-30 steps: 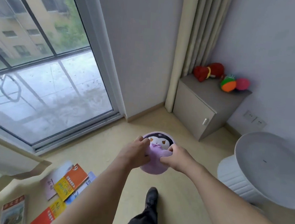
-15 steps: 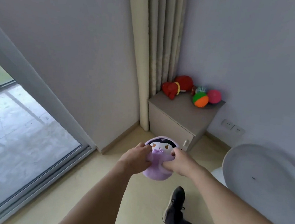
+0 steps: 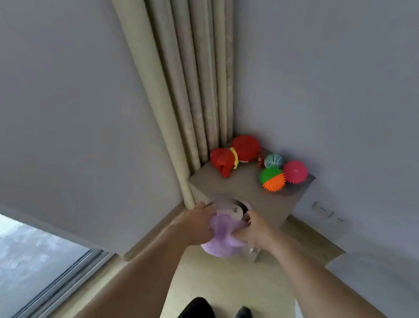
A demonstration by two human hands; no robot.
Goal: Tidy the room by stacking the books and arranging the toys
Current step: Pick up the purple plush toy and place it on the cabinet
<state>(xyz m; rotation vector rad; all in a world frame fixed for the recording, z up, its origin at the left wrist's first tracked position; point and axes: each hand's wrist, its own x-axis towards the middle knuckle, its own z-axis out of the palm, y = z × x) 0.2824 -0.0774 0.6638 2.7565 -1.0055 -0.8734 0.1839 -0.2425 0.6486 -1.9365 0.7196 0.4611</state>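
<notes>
- Since the earlier frame, the cabinet has drawn nearer; the purple plush toy now overlaps its front edge.
- Cabinet top: flat, matte, grey-brown.
- Red plush toy, soft, lying on it.
- Left hand and right hand: fingers curled, gripping the purple plush.
- Spiky rubber balls: pink, green-orange.

Bare cabinet front (toys behind)

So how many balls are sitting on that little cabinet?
3. A pink spiky ball by the right wall, a green-and-orange spiky ball in front, and a small blue-green ball behind. The red plush toy could hide more.
</notes>
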